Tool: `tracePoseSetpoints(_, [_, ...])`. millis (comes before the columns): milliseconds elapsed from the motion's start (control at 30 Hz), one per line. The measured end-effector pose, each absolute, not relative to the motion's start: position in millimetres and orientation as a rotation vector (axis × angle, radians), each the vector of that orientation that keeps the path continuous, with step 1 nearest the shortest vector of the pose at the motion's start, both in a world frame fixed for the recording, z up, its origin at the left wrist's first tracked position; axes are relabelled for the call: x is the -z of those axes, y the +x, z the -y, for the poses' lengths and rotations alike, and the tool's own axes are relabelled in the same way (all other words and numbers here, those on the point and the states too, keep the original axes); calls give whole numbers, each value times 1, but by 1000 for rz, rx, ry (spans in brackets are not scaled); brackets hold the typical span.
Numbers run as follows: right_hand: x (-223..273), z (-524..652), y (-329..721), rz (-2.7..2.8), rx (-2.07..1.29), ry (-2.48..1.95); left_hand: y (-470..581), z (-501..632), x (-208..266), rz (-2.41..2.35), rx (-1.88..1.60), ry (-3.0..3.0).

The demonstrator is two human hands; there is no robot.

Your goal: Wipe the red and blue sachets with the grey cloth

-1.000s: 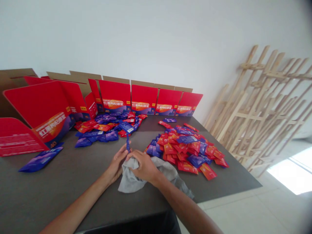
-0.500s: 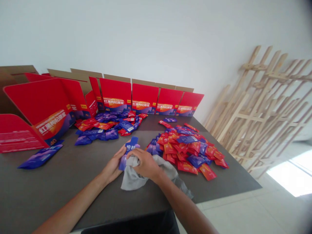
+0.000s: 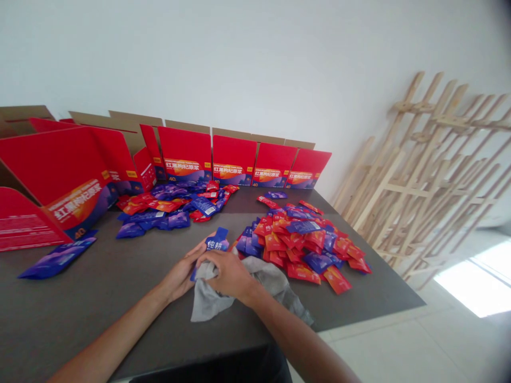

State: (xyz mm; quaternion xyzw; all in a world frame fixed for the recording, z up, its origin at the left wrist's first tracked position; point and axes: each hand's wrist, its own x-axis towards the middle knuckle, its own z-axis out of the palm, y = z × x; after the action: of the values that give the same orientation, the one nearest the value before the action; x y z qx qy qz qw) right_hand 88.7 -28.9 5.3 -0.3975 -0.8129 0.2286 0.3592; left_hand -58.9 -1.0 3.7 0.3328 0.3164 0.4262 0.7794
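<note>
A blue and purple sachet (image 3: 216,239) is gripped in my left hand (image 3: 181,274), its top end sticking up past the fingers. My right hand (image 3: 229,274) is closed on a grey cloth (image 3: 209,303) and presses it against the lower part of the sachet. The cloth and the right fingers hide most of the sachet. Right beside my right hand lies a mixed pile of red and blue sachets (image 3: 295,239). Another heap of sachets (image 3: 171,207) sits farther off to the left.
Open red cartons (image 3: 187,154) line the wall, with larger ones (image 3: 59,181) at the left. One blue sachet (image 3: 59,258) lies alone at the left. More grey cloth and clear plastic (image 3: 293,300) rest under my right forearm. Wooden easels (image 3: 415,175) lean beyond the table's right edge.
My right hand and the cloth have slid slightly down and left over the sachet, covering more of it. The left hand still holds the sachet. The view has shifted a little.
</note>
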Motion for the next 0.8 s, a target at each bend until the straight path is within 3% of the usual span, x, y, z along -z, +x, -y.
tracePoseSetpoints(400, [-3,36,81,2418,-482,-1039,-56,-59,-3,-1010,-1003,634])
tracePoseSetpoints(800, [0,34,81,2446,-431,-1040,97,-163,-44,-883,-921,745])
